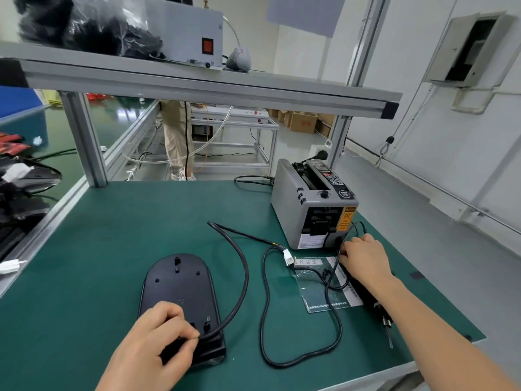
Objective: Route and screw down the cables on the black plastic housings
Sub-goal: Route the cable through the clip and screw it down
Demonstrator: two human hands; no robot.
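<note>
A black plastic housing [180, 289] lies flat on the green mat [98, 249], its inner side up. My left hand [158, 342] rests on the housing's near end and pinches a black cable [244, 280] there. The cable arcs up and away, then runs right to a white connector [287, 256]. My right hand [363, 258] is curled over the far end of a black electric screwdriver [366, 296]. The screwdriver lies on the mat with its bit pointing toward me. A thinner black cord [263, 311] loops on the mat between the housing and the screwdriver.
A grey tape dispenser [313, 210] stands just beyond my right hand. A clear plastic bag with a paper label [318, 289] lies under the cord. An aluminium shelf [197, 86] spans overhead. Black parts [22, 187] are piled at the left. The table edge is near at the right.
</note>
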